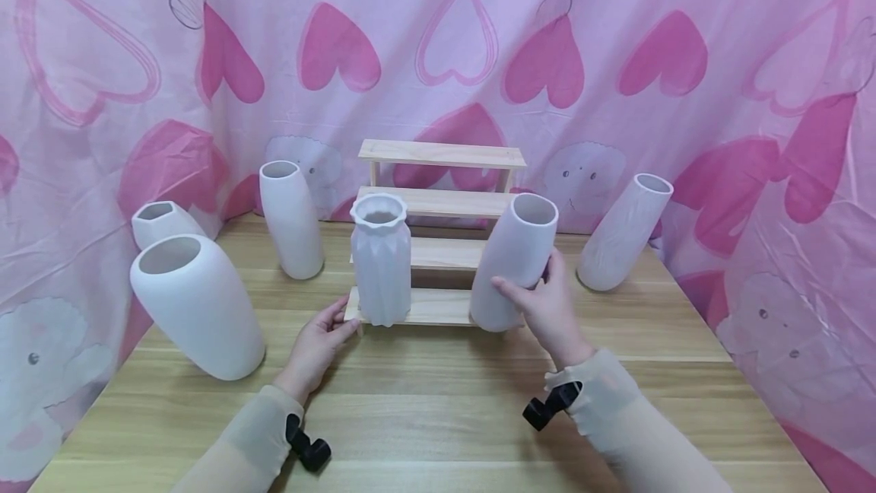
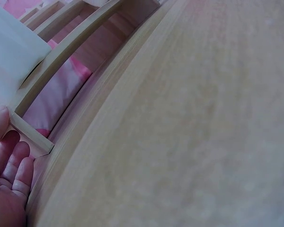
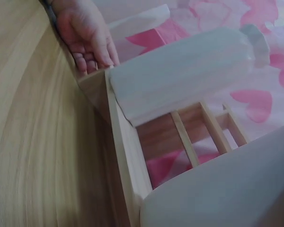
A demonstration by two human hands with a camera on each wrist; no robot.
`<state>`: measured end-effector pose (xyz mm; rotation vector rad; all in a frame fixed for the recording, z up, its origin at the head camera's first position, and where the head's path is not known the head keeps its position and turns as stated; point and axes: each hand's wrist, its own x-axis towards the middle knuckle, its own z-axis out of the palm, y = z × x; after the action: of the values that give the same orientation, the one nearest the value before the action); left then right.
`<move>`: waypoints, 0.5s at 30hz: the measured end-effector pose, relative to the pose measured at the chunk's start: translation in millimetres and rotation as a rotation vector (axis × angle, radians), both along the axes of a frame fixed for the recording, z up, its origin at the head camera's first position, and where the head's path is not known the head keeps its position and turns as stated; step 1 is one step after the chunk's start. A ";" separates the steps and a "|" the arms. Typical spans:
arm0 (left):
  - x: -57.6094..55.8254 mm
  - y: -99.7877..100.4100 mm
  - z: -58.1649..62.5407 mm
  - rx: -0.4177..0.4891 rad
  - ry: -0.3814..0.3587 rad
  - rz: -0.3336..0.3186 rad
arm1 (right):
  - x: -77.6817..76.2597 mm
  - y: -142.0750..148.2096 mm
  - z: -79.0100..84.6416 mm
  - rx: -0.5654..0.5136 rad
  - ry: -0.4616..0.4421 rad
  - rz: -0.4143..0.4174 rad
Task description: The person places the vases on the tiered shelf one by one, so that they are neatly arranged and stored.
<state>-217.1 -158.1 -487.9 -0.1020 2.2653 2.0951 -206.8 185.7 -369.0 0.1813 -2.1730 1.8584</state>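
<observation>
A tiered wooden display stand (image 1: 441, 306) sits mid-table. My left hand (image 1: 316, 348) pinches the left end of its lowest step, thumb uppermost in the left wrist view. Just beside that hand, a white pleated vase (image 1: 382, 272) with a scalloped rim stands upright on the same step. My right hand (image 1: 547, 314) grips a smooth white vase (image 1: 515, 257) low on its right side, thumb across the front. This vase is at the right end of the lowest step; in the right wrist view its wall (image 3: 227, 189) hides that end, so I cannot tell how its base rests.
On the left of the table are a wide-mouthed white vase (image 1: 205, 318), an angular-mouthed vase (image 1: 164, 225) partly behind it and a tall slim vase (image 1: 292, 223). A textured white vase (image 1: 624, 234) stands at the right. A pink heart-print curtain (image 1: 438, 36) surrounds the table's back and sides.
</observation>
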 end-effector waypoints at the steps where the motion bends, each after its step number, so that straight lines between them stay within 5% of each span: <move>1: 0.0 0.0 0.1 0.001 0.000 0.000 | -0.7 -2.1 -0.7 0.002 -0.006 0.004; 15: 0.0 0.2 0.1 -0.001 0.002 0.004 | -8.5 -25.1 -2.9 0.027 -0.048 0.012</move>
<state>-217.1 -157.8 -487.7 -0.1051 2.2689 2.0970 -215.3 160.6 -371.9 0.1566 -2.2351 1.8588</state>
